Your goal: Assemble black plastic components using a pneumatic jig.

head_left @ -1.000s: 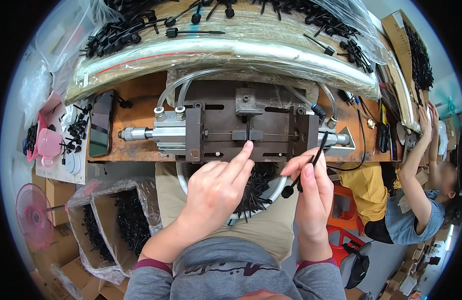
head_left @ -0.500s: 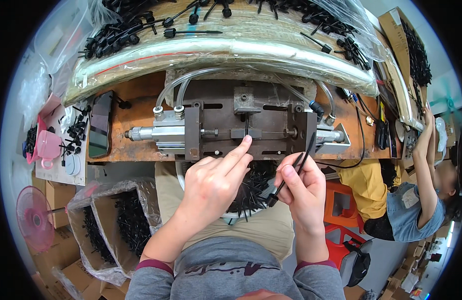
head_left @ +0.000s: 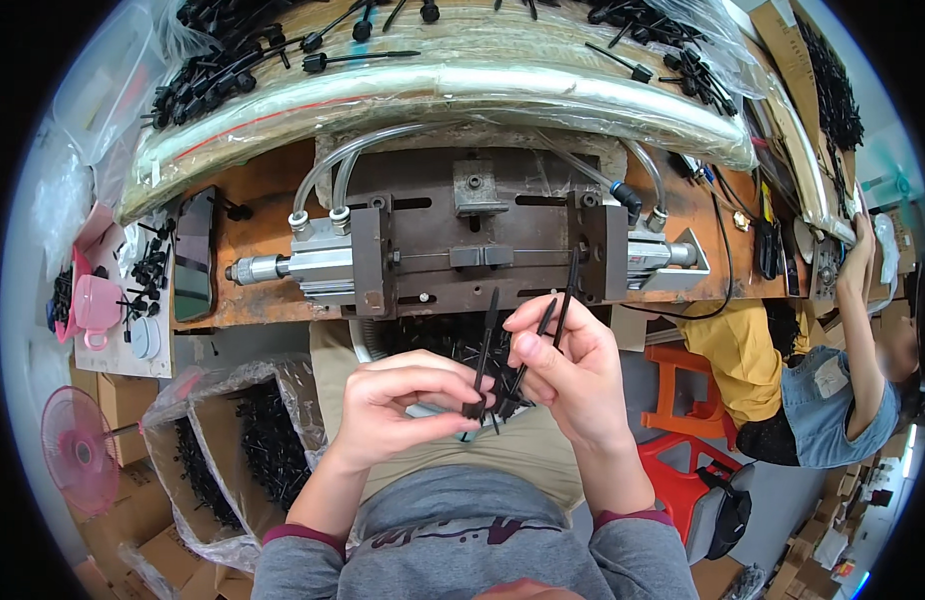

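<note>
Thumb and fingers of my left hand [head_left: 408, 402] grip a slim black plastic rod [head_left: 488, 335]; it stands nearly upright, its thicker end low by my fingertips. My right hand [head_left: 581, 370] pinches what look like two more black rods [head_left: 569, 285], tips pointing up; their lower ends are partly hidden. Both hands are over my lap, just short of a dark metal clamping fixture [head_left: 423, 225]. At its middle, a small two-part metal block [head_left: 481, 257] is pressed together with no rod in it. Below my hands sits a heap of black rods [head_left: 433, 335], partly covered.
Air cylinders [head_left: 321, 270] with clear hoses [head_left: 328, 165] flank the fixture. Behind it, a plastic-wrapped ledge [head_left: 463, 85] carries scattered black rods. A phone [head_left: 195, 255] lies left on the bench. Lined boxes [head_left: 268, 450] of black parts stand lower left. A co-worker [head_left: 833, 400] sits right, beyond red stools [head_left: 683, 390].
My left hand has drawn back from the fixture's middle block with a black rod, and the block now holds none. My right hand has moved slightly left, toward it.
</note>
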Demonstrator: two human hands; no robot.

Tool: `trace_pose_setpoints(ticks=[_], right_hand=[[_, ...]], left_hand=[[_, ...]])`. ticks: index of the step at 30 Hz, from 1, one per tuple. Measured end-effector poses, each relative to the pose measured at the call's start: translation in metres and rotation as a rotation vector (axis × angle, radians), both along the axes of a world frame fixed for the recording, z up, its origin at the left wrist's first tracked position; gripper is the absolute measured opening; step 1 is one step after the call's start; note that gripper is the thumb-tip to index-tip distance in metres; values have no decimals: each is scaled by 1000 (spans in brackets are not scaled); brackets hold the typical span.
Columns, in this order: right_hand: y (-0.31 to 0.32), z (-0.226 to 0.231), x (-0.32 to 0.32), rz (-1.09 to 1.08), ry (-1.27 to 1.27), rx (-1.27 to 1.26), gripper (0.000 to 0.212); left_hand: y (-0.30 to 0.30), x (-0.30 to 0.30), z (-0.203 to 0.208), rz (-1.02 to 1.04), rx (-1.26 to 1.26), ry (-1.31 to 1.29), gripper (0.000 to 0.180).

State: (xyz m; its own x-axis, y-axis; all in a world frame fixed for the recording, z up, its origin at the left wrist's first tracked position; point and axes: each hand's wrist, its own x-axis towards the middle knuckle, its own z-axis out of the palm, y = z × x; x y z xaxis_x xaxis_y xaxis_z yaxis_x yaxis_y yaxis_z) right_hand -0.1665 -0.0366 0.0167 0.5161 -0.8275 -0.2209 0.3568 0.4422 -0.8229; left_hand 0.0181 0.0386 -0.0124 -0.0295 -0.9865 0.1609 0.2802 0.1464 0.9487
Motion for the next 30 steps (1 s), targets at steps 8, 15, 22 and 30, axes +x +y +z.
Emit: trace_pose_setpoints(ticks=[8, 15, 22, 30], right_hand=[[1, -3, 2, 57, -20, 47, 20], [3, -5, 3, 84, -76, 63, 19], [4, -15, -2, -192, 119, -310, 24], [11, -17, -19, -178, -70, -223, 38]], left_hand=[[4, 0, -6, 104, 16, 231, 47], [4, -8, 17, 136, -185, -553, 31], [-12, -13, 16, 401, -417, -909, 32], [-34, -18, 15, 390, -352, -1366, 26]])
